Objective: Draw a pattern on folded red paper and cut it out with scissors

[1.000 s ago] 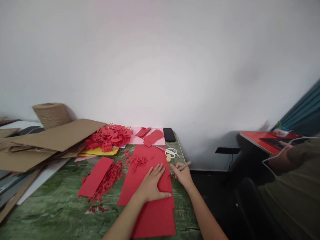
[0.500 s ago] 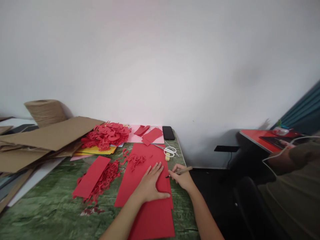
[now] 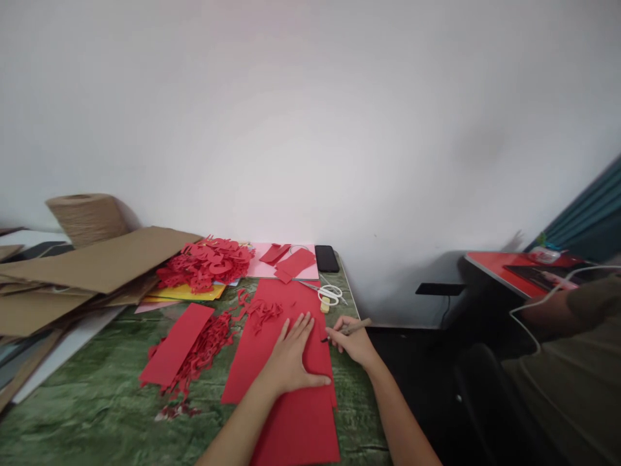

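Note:
My left hand (image 3: 291,357) lies flat on a red paper sheet (image 3: 305,427), fingers spread and thumb stretched to the right. In my right hand (image 3: 350,339) is a slim pen-like tool (image 3: 359,327) with a tan handle. Its dark tip is at the right edge of the red paper; I cannot tell whether it is a pen or a craft knife. Thin red paper scraps (image 3: 264,314) lie on the sheet beyond my left hand. White-handled scissors (image 3: 330,295) rest at the sheet's far right corner, with a small yellow block (image 3: 325,304) beneath the handles.
Left of the sheet, a red paper strip (image 3: 178,343) lies on curly offcuts. Behind are a heap of red cutouts (image 3: 213,262), cardboard (image 3: 111,255), a twine spool (image 3: 87,219) and a black phone (image 3: 326,259). A person's sleeve (image 3: 596,291) shows at right, by a red table (image 3: 490,265).
My right hand and its tool have shifted very slightly along the paper's right edge, away from me. My left hand stays pressed in nearly the same place.

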The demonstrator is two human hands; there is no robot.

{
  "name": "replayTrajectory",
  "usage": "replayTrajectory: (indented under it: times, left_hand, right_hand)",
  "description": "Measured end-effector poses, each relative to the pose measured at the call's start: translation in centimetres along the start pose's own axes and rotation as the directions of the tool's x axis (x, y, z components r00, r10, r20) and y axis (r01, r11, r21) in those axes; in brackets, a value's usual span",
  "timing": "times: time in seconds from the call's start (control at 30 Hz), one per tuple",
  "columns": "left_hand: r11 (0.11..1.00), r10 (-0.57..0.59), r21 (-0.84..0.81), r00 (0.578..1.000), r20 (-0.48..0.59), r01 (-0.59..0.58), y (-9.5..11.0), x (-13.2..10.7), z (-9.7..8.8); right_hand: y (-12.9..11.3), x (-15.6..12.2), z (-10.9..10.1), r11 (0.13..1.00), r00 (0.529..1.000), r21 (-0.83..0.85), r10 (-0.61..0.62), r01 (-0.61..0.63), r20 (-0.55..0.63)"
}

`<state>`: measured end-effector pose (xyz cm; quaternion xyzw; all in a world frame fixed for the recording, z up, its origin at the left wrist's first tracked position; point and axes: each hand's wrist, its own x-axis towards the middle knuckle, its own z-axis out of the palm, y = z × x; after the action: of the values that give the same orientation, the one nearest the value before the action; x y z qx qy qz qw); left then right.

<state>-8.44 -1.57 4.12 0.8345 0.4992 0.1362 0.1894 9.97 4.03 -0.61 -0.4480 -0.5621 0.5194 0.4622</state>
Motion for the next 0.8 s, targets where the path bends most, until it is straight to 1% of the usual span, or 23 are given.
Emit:
replayTrajectory:
  times: [0.27,0.57,0.8]
  left_hand:
    - [0.998,-0.06,-0.017,0.998,0.014,0.061,0.1,-0.1,0.1]
    - [0.997,-0.083,-0.002,0.995,0.051,0.083,0.3,0.0,-0.2]
    - [0.997,-0.075,-0.01,0.997,0.036,0.076,0.2,-0.1,0.0]
  right_hand:
    - [-0.6,1.5,0.3,1.0,1.0,-0.005,0.006,-0.006,0.01]
    - [-0.6,2.5,0.1,1.0,1.0,-0.014,-0.021,0.021,-0.007]
    - [-0.2,3.0,0.2,1.0,0.999,0.006,-0.03,0.03,-0.022]
